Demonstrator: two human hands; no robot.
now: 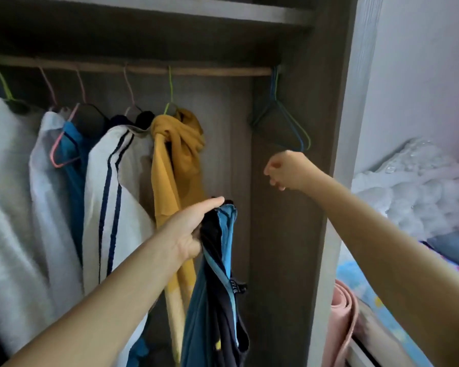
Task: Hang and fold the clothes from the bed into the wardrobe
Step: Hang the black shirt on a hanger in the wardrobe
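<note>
Blue-and-black fabric, a garment [217,282] with a paler blue trim and a small black label, is hanging straight down from the left hand [188,234], which is pinching its top edge between the thumb and the curled fingers. Its long axis is running vertically below that grip, in front of the wardrobe's open right-hand bay.

Up and to the right of that grip, the empty hangers [281,120], a bunch of blue and green wire ones, are hanging at the far right end of the rail [143,68], against the wardrobe side panel [323,102]. The right hand [284,170] is reaching toward them, clearly the nearer of the two: its knuckles are sitting just below the lowest corner of the hangers. Its fingers are curling in on themselves and seem to be holding nothing; whether a fingertip is touching the wire cannot be told.

The right forearm is stretching up and leftward from the lower right, wrist bent down. The left forearm is rising from the lower left, thumb pointing forward.

Left of the garment grip, a mustard garment [175,165] is hanging knotted on a green hanger, with white and blue clothes beyond it. My judgement: the coming move is lifting one hanger off the rail.
</note>
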